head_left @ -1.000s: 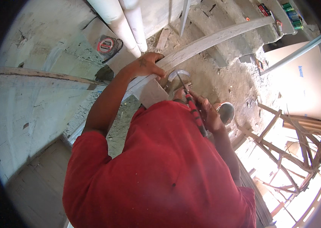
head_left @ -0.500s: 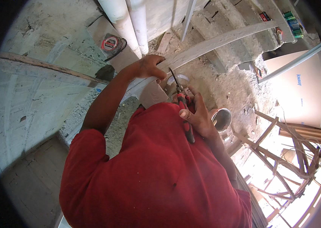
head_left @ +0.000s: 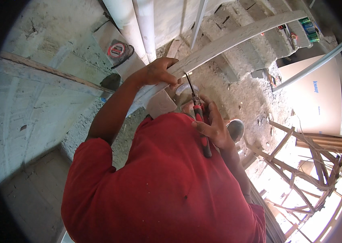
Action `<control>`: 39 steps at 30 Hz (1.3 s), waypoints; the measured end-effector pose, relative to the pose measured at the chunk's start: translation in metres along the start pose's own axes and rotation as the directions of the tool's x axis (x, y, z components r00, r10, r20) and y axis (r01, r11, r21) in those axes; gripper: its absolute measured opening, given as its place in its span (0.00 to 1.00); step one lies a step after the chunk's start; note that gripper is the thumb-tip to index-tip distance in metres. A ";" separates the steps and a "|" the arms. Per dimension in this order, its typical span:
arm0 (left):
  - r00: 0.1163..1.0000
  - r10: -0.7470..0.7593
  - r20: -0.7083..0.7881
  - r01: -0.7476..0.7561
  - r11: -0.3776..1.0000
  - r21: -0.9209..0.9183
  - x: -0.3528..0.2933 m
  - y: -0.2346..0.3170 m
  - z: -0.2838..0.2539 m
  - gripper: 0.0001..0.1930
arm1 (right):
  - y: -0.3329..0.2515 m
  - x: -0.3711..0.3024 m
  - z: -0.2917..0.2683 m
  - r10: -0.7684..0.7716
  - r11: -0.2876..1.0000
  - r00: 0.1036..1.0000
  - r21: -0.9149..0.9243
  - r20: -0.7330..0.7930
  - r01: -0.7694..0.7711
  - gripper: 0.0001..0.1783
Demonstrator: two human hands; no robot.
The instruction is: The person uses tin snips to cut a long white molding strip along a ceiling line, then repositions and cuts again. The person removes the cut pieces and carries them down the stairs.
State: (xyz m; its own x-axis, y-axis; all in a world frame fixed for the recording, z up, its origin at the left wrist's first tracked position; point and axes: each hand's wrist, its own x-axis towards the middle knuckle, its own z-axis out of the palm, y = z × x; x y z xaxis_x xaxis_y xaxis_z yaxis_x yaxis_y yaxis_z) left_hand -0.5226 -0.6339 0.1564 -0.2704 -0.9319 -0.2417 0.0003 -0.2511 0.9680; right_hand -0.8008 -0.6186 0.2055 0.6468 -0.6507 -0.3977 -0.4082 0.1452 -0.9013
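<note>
My left hand (head_left: 162, 72) is wrapped around a long pale strip (head_left: 235, 40), its thumb on the near edge. The strip slants from beside my body up toward the far right. In my right hand (head_left: 216, 126) is a pair of pliers (head_left: 198, 111) with red and black handles, held in front of my red shirt. A thin dark pointed piece (head_left: 190, 83) extends from the head of the pliers up to the strip's near edge, just right of my left hand. Whether it is part of the tool or gripped in it, I cannot tell.
A red-and-black tape measure (head_left: 117, 50) lies on a ledge by two white pipes (head_left: 143, 24). Rough concrete steps (head_left: 235, 60) rise at the far right, with a green box (head_left: 310, 29). A bucket (head_left: 236, 129) stands beyond my right hand, and a wooden frame (head_left: 300, 170) at right.
The strip's far end has swung up and farther right. My right hand and the pliers have shifted slightly right, while my left hand keeps its grip.
</note>
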 end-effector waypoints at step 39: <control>0.961 0.044 -0.274 0.153 0.740 0.655 -0.045 0.021 0.012 0.36 | -0.010 -0.015 0.016 0.120 0.939 0.987 -0.311 -0.105 -0.147 0.42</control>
State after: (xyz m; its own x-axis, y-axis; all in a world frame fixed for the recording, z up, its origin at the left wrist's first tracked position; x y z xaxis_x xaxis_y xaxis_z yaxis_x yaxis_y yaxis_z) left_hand -0.5221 -0.5937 0.1889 0.0044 -0.9781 -0.2081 -0.6718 -0.1570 0.7239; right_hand -0.7958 -0.5983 0.2171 0.5219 -0.7036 -0.4824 -0.6786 0.0003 -0.7346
